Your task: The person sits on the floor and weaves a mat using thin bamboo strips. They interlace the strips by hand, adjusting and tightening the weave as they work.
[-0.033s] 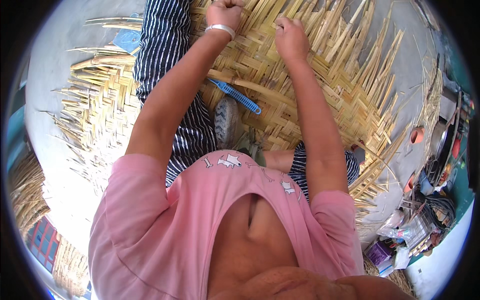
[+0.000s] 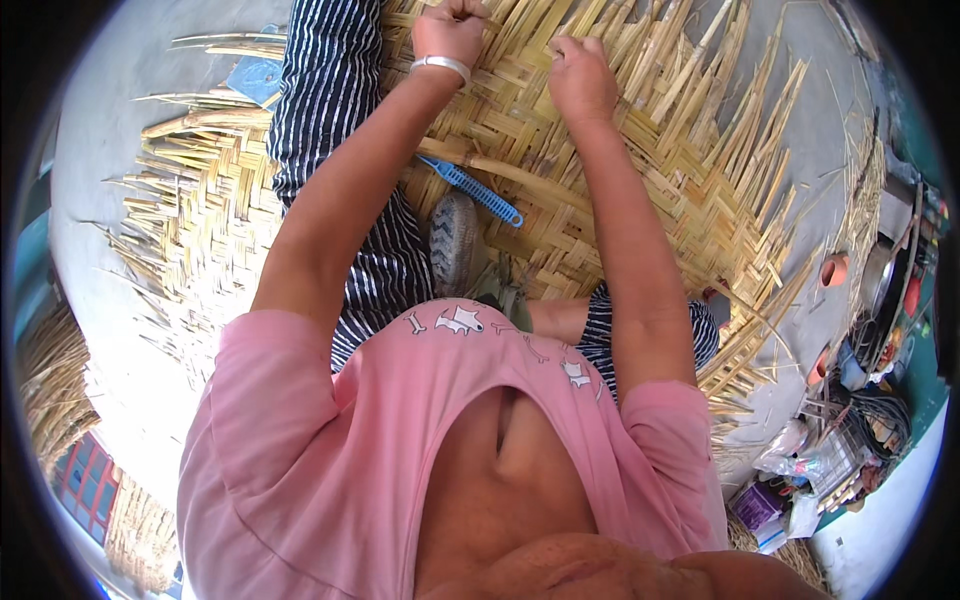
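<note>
A large mat of flat yellow reed strips (image 2: 540, 215) lies under my hands, woven in the middle with loose strip ends fanning out along its edges. At the top of the view my left hand (image 2: 450, 38), with a white band at its wrist, is closed on a reed strip. To its right, my right hand (image 2: 582, 82) has its fingers curled and pinched on another strip of the mat. What lies inside both grips is mostly hidden. Between my forearms a blue plastic tool with a ridged handle (image 2: 478, 193) rests on the mat.
A shoe (image 2: 452, 245) presses on the mat beside my striped trouser leg (image 2: 322, 110). On the left lies another woven stretch (image 2: 215, 195) with ragged ends, near a blue piece (image 2: 255, 80). Clay pots (image 2: 834, 269), a wire rack (image 2: 838, 465) and clutter line the right.
My left hand has shifted very slightly toward me and its fingers have moved a little. The right hand has barely moved. The mat and the blue tool stay in place.
</note>
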`<act>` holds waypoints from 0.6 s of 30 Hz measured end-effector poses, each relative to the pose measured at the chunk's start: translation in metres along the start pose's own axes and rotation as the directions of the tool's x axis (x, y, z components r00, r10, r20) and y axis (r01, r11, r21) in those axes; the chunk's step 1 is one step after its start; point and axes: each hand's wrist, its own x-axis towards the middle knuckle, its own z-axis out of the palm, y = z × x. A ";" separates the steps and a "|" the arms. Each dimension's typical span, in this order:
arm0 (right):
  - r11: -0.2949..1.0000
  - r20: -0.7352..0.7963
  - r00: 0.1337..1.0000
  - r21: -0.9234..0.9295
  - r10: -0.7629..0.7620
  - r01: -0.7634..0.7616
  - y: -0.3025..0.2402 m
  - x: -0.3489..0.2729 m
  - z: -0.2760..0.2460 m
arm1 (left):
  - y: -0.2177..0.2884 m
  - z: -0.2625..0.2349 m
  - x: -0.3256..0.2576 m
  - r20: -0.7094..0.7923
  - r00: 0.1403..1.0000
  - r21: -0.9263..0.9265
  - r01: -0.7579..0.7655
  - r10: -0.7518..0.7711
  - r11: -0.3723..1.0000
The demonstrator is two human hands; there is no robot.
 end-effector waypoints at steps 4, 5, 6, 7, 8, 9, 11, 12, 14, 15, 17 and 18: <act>0.966 0.032 0.982 -0.174 -0.187 0.190 -0.001 -0.008 -0.001 | 0.020 -0.016 -0.017 -0.020 0.994 0.245 -0.097 0.106 0.965; 0.947 0.068 0.970 -0.209 -0.234 0.243 -0.001 -0.007 -0.004 | 0.019 -0.018 -0.013 -0.029 1.000 0.109 0.005 -0.002 0.994; 0.925 0.104 0.955 -0.236 -0.279 0.296 -0.002 -0.004 -0.007 | 0.022 -0.025 -0.009 -0.023 0.994 -0.025 0.105 -0.106 0.994; 0.914 0.158 0.947 -0.260 -0.279 0.313 -0.004 0.001 -0.012 | 0.026 -0.032 0.000 -0.008 0.991 -0.197 0.127 -0.132 0.972; 0.900 0.212 0.937 -0.283 -0.278 0.331 -0.008 0.008 -0.020 | 0.028 -0.039 0.011 -0.010 0.958 -0.381 0.262 -0.287 0.887; 0.887 0.260 0.926 -0.306 -0.272 0.346 -0.012 0.014 -0.023 | 0.028 -0.050 0.023 0.010 0.926 -0.485 0.334 -0.376 0.808; 0.903 0.135 0.913 -0.152 -0.384 0.402 -0.029 0.020 -0.012 | 0.009 -0.074 0.047 -0.029 0.917 -0.592 0.305 -0.398 0.746; 0.899 0.065 0.903 -0.079 -0.426 0.430 -0.037 0.025 -0.005 | -0.002 -0.084 0.060 -0.106 0.926 -0.539 0.253 -0.363 0.804; 0.897 0.010 0.898 0.047 -0.440 0.439 -0.049 0.038 0.022 | 0.008 -0.092 0.061 0.097 0.883 -0.678 0.396 -0.458 0.619; 0.892 -0.016 0.898 0.108 -0.439 0.438 -0.052 0.043 0.032 | 0.022 -0.092 0.058 0.099 0.865 -0.689 0.417 -0.493 0.593; 0.933 0.120 0.925 0.055 -0.361 0.356 -0.060 0.049 0.032 | 0.051 -0.084 0.051 0.094 0.824 -0.714 0.447 -0.558 0.540; 0.944 0.189 0.926 0.026 -0.327 0.328 -0.067 0.052 0.030 | 0.042 -0.080 0.057 0.155 0.822 -0.692 0.486 -0.548 0.534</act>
